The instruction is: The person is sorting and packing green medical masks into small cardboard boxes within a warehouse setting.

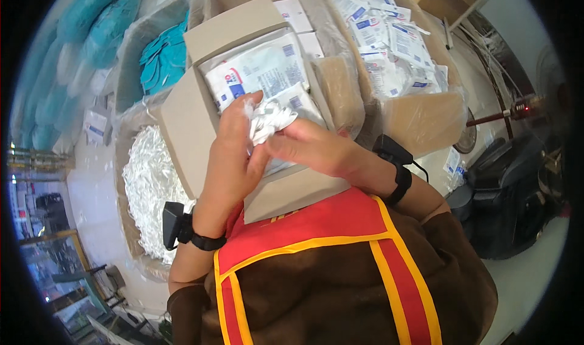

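Observation:
A small bunch of white cord-like strips (pixel 267 121) is gathered between my two hands, above an open cardboard box (pixel 201 117). My left hand (pixel 234 141) grips the bunch from the left, its thumb below and fingers along the far side. From the right, my right hand (pixel 310 147) pinches the same bunch, with its fingertips partly hidden in the strips. Inside the box lie flat white printed packets (pixel 258 68) with blue and red marks. The box's flaps stand folded outward, and its near flap (pixel 292 196) rests against my red apron.
Left of the box, a lined carton (pixel 155 187) is heaped with similar white strips. Behind it, another carton holds teal pieces (pixel 164 59). A carton of loose packets (pixel 395 47) stands at the far right. Bagged teal goods (pixel 91 28) are piled far left. A dark seat-like object (pixel 499 187) is at right.

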A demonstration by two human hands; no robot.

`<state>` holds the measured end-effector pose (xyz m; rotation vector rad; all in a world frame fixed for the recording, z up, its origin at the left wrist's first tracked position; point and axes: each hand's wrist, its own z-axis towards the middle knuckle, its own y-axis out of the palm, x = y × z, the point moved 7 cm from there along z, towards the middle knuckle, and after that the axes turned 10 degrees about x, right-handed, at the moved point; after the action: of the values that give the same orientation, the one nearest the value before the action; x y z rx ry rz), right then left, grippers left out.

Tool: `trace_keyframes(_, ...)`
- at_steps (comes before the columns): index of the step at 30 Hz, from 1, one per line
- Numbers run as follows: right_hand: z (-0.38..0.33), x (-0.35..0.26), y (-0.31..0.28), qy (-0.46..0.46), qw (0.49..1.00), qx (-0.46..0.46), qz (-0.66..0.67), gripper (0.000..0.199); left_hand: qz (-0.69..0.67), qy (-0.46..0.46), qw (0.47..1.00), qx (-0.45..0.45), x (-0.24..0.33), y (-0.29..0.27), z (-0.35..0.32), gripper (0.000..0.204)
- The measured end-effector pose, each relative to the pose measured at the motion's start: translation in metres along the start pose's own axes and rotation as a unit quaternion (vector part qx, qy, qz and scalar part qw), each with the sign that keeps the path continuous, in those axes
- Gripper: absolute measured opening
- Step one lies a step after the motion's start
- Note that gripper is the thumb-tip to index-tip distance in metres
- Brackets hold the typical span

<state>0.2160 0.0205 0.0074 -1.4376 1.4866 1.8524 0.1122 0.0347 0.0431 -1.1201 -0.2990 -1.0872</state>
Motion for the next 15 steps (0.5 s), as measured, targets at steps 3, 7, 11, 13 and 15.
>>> trace_keyframes(3, 0.011, 0.019, 0.016, -0.005, 0.991, -0.105, -0.077, 0.047, 0.032, 0.003, 0.999, 0.032, -0.004, -0.017, -0.014, 0.053)
trace_keyframes(7, 0.003, 0.009, 0.029, -0.038, 0.953, -0.133, -0.27, 0.064, 0.003, -0.109, 0.99, 0.09, -0.023, -0.04, -0.028, 0.04)
trace_keyframes(11, 0.003, -0.01, 0.019, -0.131, 0.883, -0.133, -0.43, 0.046, -0.012, -0.182, 0.935, 0.303, -0.083, -0.13, -0.054, 0.031)
trace_keyframes(13, 0.013, -0.013, 0.004, -0.049, 0.904, -0.124, -0.406, 0.039, 0.027, -0.187, 0.911, 0.366, -0.092, -0.183, -0.069, 0.033)
trace_keyframes(15, 0.031, -0.026, -0.009, -0.099, 0.838, -0.071, -0.532, 0.029, 0.006, -0.179, 0.877, 0.446, -0.116, -0.234, -0.102, 0.042)
